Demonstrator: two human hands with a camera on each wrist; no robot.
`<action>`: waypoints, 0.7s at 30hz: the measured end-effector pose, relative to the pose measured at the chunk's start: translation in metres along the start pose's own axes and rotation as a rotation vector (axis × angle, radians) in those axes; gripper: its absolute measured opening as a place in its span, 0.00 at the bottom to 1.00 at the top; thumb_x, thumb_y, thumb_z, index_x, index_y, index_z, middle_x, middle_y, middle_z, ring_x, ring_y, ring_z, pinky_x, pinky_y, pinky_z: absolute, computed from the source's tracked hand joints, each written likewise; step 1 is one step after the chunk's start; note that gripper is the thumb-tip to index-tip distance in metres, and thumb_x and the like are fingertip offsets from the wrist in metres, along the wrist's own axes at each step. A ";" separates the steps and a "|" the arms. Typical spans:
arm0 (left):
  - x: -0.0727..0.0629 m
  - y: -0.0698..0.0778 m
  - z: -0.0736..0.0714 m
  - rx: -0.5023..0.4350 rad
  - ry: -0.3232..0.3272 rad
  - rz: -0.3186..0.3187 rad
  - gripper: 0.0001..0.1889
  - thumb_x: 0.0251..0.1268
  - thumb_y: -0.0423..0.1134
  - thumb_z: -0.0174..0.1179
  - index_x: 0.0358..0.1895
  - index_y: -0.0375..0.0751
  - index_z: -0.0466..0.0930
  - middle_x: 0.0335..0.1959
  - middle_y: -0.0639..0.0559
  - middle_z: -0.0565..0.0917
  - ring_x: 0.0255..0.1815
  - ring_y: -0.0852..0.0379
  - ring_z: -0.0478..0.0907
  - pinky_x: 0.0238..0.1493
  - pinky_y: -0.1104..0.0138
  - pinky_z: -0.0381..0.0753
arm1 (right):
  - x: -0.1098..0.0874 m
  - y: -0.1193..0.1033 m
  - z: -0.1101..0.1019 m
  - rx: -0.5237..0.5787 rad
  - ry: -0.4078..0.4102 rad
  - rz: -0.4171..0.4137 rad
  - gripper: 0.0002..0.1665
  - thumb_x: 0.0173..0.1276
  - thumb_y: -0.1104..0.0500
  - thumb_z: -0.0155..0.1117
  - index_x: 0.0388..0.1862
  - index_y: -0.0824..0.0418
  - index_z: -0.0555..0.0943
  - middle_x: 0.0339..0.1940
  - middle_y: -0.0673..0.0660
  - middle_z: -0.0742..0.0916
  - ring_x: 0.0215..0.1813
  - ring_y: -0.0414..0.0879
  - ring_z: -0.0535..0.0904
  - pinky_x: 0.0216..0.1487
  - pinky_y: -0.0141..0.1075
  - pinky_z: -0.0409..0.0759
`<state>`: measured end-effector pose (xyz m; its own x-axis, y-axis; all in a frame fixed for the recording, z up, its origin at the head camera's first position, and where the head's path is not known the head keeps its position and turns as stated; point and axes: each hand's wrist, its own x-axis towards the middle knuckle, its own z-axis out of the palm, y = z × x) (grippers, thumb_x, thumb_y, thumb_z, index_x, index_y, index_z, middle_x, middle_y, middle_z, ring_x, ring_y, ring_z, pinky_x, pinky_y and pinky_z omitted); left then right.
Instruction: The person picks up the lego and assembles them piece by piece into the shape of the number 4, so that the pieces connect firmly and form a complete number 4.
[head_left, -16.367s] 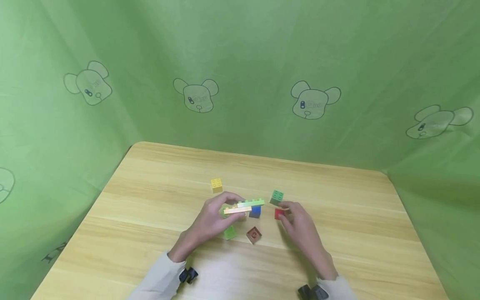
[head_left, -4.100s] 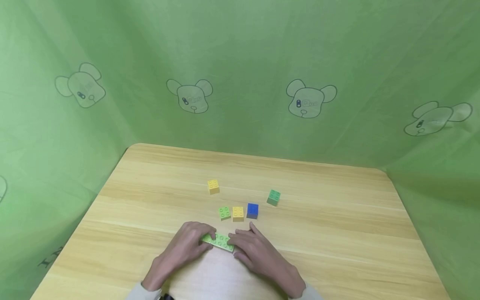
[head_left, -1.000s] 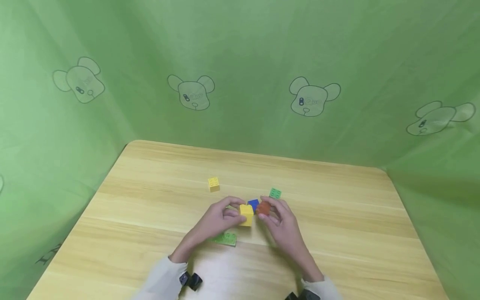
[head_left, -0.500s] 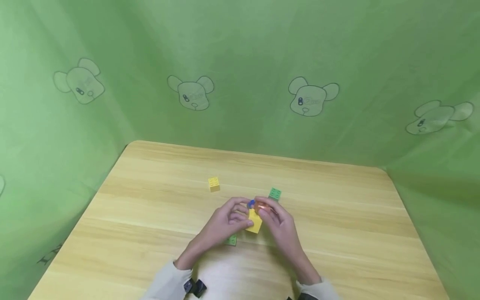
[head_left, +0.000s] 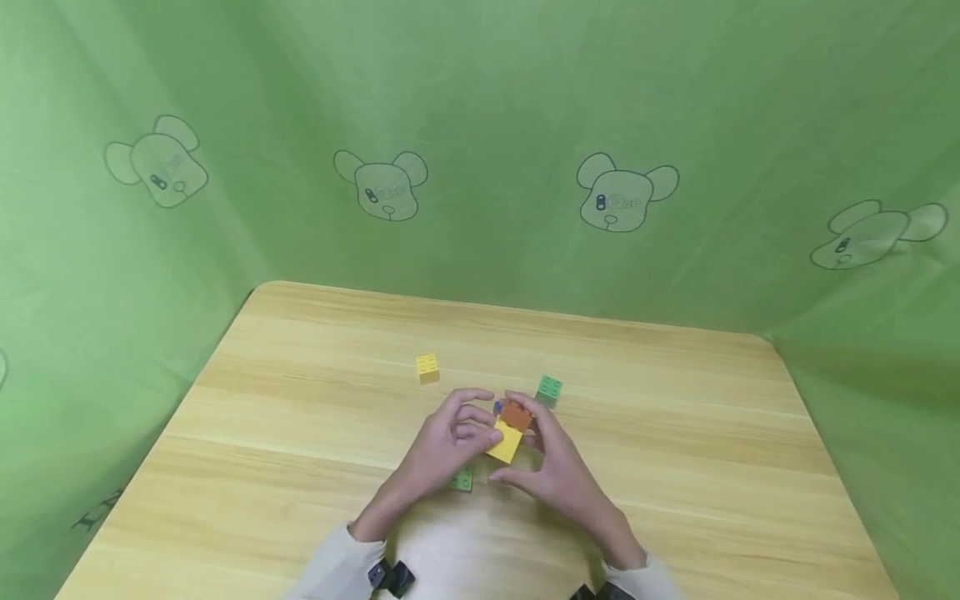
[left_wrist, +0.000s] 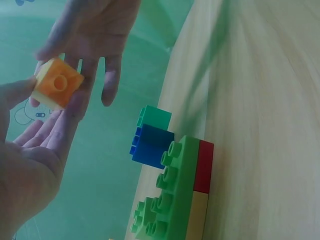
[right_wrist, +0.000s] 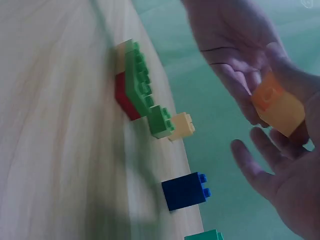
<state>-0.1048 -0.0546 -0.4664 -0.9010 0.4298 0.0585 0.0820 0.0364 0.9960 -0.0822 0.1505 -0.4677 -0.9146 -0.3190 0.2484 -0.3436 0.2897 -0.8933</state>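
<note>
My left hand (head_left: 442,450) pinches a yellow toy building brick (head_left: 506,446) above the table, its thumb lying over one face. A brown brick (head_left: 516,415) sits directly against the yellow one's far side. My right hand (head_left: 566,467) curves round the pair in a wide C, index finger at the brown brick, thumb spread away from both. In the left wrist view the yellow brick's underside (left_wrist: 60,82) faces the camera, round tube showing and glowing orange; the brown brick is hidden there. Beyond it the right hand's fingers (left_wrist: 112,80) hang loosely extended.
On the wooden table (head_left: 675,467), a long light-green brick (left_wrist: 177,190) lies over a red brick (left_wrist: 204,165) and a tan one (left_wrist: 197,215). Nearby stand a small light-green brick (right_wrist: 160,121), a blue brick (right_wrist: 185,191), a darker green brick (head_left: 550,388) and another yellow brick (head_left: 427,369).
A second ago each hand held one brick, yellow left, brown right, slightly apart. The two bricks have come together, and my right thumb has moved off the brown one.
</note>
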 end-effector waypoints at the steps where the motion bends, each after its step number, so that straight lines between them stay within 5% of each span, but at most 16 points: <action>1: 0.000 0.000 0.000 0.000 0.000 0.000 0.28 0.73 0.40 0.66 0.71 0.38 0.69 0.51 0.42 0.85 0.49 0.50 0.87 0.53 0.62 0.87 | 0.000 0.000 0.001 -0.022 0.002 -0.014 0.55 0.53 0.65 0.85 0.77 0.61 0.65 0.70 0.65 0.77 0.66 0.60 0.78 0.59 0.42 0.85; 10: -0.001 0.001 0.002 -0.043 -0.046 -0.016 0.26 0.73 0.39 0.65 0.70 0.42 0.70 0.50 0.42 0.86 0.47 0.52 0.87 0.51 0.61 0.88 | 0.001 0.004 0.002 -0.172 0.065 -0.126 0.54 0.44 0.77 0.83 0.71 0.65 0.69 0.66 0.62 0.81 0.60 0.55 0.81 0.54 0.44 0.87; 21: -0.001 0.001 0.003 -0.073 -0.080 -0.014 0.27 0.71 0.35 0.66 0.69 0.39 0.67 0.48 0.42 0.87 0.45 0.53 0.87 0.51 0.59 0.89 | 0.000 0.010 -0.007 -0.290 0.091 -0.246 0.53 0.36 0.71 0.88 0.67 0.64 0.77 0.60 0.60 0.86 0.53 0.54 0.86 0.51 0.44 0.89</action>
<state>-0.1023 -0.0523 -0.4661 -0.8650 0.5001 0.0415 0.0354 -0.0216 0.9991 -0.0866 0.1596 -0.4742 -0.8083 -0.3330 0.4856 -0.5888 0.4618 -0.6634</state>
